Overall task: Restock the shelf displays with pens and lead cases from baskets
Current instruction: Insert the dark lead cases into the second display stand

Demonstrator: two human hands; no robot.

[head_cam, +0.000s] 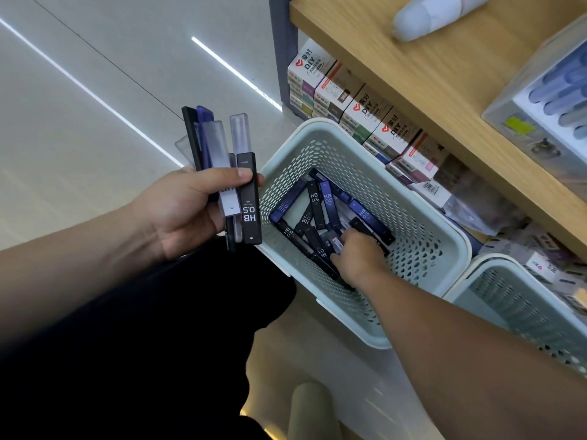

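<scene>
Pale green plastic forms the basket point(422, 217) on the floor, tucked against the wooden shelf point(444, 77). Our right hand point(359, 258) reaches down into it, fingers curling onto the loose lead cases point(317, 204) piled toward its near-left corner; we cannot tell whether one is pinched yet. Their long axes mostly run toward the shelf. Our left hand point(187, 211) clamps a fanned bundle of cases point(241, 185) just outside the basket's left rim, ends pointing upward.

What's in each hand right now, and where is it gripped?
Left hand grips a bundle of lead cases around their middles. Right hand is down among cases in the basket; a hold cannot be told.
</scene>
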